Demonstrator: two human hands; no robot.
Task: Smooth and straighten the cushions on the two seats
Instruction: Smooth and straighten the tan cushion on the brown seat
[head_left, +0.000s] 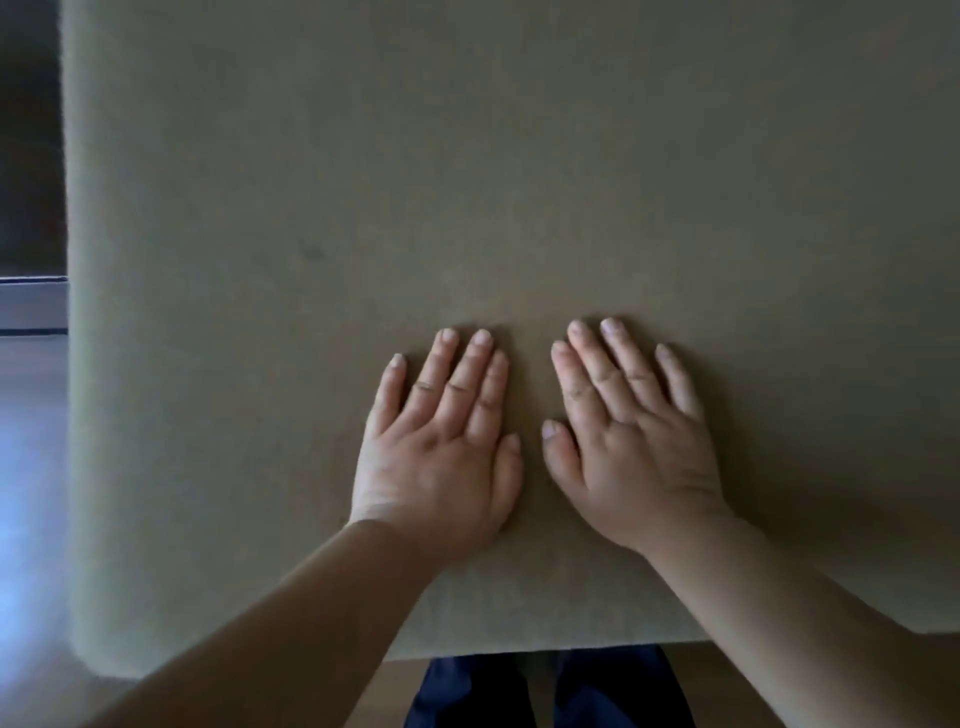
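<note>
A large olive-tan seat cushion (467, 182) fills most of the view; its surface looks flat and even, with one small dark spot left of centre. My left hand (441, 441) lies palm down on the cushion near its front edge, fingers spread. My right hand (628, 436) lies flat beside it, a small gap between the two thumbs, fingers also apart. Neither hand holds anything. Only this one cushion is in view; a second seat is not visible.
The cushion's rounded left edge (78, 415) drops to a pale shiny floor (31, 493). Dark space lies beyond at the upper left (28, 130). My legs in dark blue trousers (545, 691) stand against the cushion's front edge.
</note>
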